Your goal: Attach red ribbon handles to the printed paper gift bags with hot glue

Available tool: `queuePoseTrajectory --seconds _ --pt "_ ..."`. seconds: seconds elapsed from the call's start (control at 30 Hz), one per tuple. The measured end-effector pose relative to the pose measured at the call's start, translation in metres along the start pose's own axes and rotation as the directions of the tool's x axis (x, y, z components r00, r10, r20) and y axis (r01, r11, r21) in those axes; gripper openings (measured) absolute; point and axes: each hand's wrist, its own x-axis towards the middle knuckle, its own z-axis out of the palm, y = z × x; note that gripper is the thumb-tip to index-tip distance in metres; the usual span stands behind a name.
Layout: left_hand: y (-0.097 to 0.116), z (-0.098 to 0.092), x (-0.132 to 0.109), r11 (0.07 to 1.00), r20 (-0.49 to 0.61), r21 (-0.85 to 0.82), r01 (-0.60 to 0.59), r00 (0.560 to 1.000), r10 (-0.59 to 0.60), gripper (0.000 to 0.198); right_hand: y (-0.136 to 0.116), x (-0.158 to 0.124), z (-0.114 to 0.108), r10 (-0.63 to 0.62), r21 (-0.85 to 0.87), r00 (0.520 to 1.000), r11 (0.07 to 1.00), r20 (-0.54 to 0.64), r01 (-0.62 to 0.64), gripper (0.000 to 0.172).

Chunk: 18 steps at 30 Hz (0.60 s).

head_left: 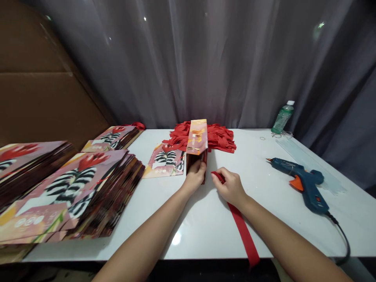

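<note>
My left hand (195, 172) grips the lower edge of a partly opened printed paper bag (197, 138) that stands on the white table (264, 219). My right hand (230, 185) is closed on one end of a long red ribbon strip (243, 229), close beside the bag's base. The ribbon runs back under my right forearm and hangs over the table's front edge.
A pile of red ribbon strips (219, 137) lies behind the bag. One flat printed bag (166, 160) lies left of it, with tall stacks of flat bags (88, 188) further left. A blue glue gun (305, 184), clear glue sticks (305, 160) and a green bottle (282, 117) are at right.
</note>
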Motion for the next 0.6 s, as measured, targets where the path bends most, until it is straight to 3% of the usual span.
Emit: queuePoseTrajectory --seconds 0.17,0.6 --pt "0.012 -0.001 -0.001 1.000 -0.056 0.001 -0.025 0.998 0.025 0.068 -0.011 -0.007 0.003 -0.038 -0.029 0.999 0.999 0.029 0.039 0.019" --pt "0.023 0.006 -0.009 1.000 0.029 -0.010 -0.018 0.999 0.018 0.071 -0.016 -0.007 0.005 0.020 -0.095 1.000 0.995 0.003 -0.019 0.019"
